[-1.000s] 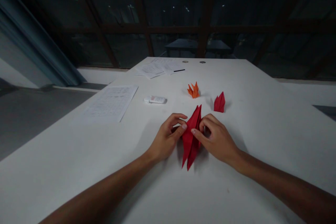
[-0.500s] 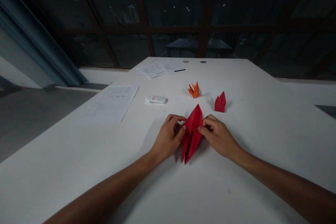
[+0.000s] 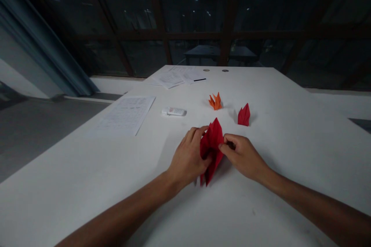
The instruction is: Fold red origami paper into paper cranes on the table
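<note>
Hands both pinch our red paper fold (image 3: 212, 144): left hand (image 3: 189, 158) covers its left flap, right hand (image 3: 245, 156) grips the right edge; long axis runs near-far on the bench (image 3: 290, 131).

surface: white table (image 3: 275, 154) | on it: printed sheet (image 3: 126, 115), white tube (image 3: 174, 112), orange origami (image 3: 215, 102), small red origami (image 3: 244, 115), far papers (image 3: 179, 77)

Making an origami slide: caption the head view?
Both hands, left hand and right hand, pinch folded red paper on white table.
</note>
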`<state>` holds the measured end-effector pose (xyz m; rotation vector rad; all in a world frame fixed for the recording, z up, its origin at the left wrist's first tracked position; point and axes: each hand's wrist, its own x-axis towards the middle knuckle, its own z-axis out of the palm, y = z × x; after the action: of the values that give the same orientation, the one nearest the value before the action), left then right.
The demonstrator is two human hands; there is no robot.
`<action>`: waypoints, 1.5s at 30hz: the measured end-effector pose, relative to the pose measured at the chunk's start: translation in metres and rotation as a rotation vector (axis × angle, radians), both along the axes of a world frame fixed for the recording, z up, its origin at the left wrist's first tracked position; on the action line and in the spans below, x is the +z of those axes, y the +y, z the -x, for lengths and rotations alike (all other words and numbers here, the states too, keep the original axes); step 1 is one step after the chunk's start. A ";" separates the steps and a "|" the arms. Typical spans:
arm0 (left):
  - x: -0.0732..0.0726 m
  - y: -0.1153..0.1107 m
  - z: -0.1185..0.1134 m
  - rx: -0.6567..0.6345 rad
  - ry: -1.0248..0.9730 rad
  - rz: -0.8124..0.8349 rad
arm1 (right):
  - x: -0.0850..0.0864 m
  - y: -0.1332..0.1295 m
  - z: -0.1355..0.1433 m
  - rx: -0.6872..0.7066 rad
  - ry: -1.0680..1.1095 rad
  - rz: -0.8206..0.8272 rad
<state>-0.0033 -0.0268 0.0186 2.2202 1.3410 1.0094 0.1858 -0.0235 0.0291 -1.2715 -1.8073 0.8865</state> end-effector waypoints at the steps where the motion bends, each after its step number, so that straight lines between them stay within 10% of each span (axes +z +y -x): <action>1: 0.002 0.000 0.000 -0.001 -0.013 0.005 | 0.001 0.000 0.000 -0.007 -0.010 -0.016; 24: 0.025 0.018 0.030 0.028 -0.181 0.119 | 0.034 0.018 -0.029 -0.024 -0.485 -0.132; 33: 0.026 0.023 0.037 0.100 -0.268 0.088 | 0.032 0.029 -0.038 -0.063 -0.346 -0.089; 45: 0.016 0.030 0.034 0.091 -0.862 0.408 | 0.035 0.036 -0.039 -0.041 -0.320 -0.207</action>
<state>-0.0378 0.0033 0.0343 1.1957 1.0942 1.3509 0.2249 0.0121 0.0636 -1.3678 -2.0507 0.4762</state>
